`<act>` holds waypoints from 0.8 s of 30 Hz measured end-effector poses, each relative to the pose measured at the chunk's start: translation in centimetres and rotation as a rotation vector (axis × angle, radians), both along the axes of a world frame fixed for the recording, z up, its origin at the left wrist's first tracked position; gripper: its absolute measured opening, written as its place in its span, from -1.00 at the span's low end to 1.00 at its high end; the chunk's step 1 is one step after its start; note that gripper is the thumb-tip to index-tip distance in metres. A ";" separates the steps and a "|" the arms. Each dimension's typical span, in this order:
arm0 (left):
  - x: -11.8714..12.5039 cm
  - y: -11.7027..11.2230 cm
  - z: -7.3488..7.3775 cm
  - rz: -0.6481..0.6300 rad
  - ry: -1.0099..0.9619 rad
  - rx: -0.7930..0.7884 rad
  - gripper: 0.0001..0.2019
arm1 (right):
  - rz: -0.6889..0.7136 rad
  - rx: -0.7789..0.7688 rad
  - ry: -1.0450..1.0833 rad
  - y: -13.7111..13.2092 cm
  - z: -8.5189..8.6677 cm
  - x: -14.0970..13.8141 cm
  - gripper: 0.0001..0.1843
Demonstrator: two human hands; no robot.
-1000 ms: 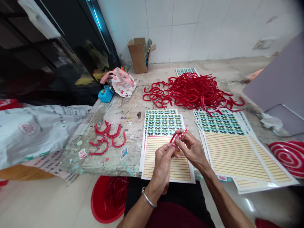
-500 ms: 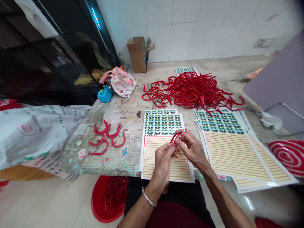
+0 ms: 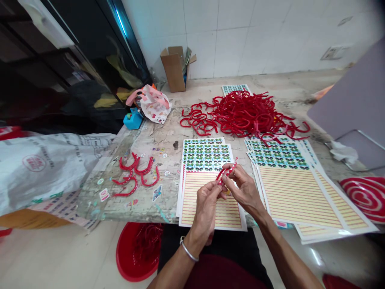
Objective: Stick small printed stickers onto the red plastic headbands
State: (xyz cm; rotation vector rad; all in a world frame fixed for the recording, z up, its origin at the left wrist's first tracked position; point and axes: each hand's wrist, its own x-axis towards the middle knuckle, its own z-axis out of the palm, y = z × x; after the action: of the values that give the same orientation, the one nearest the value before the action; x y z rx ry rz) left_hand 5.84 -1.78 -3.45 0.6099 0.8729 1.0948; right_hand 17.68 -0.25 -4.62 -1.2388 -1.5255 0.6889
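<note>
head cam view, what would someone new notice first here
The big tangled heap of red plastic bands on the far side of the table catches the eye first. Just in front of it lie printed sheets with patterned rows and yellow stripes, under and beside the hands. At the centre, the left hand and right hand pinch a small red piece above the nearer sheets.
</note>
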 end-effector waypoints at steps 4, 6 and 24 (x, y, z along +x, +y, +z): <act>0.1 0.1 0.0 0.002 0.002 0.005 -0.87 | -0.008 0.009 -0.013 0.0 0.1 0.0 -0.92; 0.1 0.1 -0.3 0.010 0.016 0.014 -0.85 | 0.002 0.007 -0.019 0.0 0.1 0.0 -0.92; 0.5 -0.1 -0.8 0.074 0.199 0.057 -0.79 | -0.228 0.197 -0.195 -0.8 -1.0 -0.3 -0.83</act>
State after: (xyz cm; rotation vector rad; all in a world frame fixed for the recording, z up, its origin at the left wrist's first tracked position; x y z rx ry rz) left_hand 6.38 -1.83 -4.27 0.7487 1.0457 1.1415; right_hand 17.39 -1.08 -5.59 -1.3318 -1.5374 0.2681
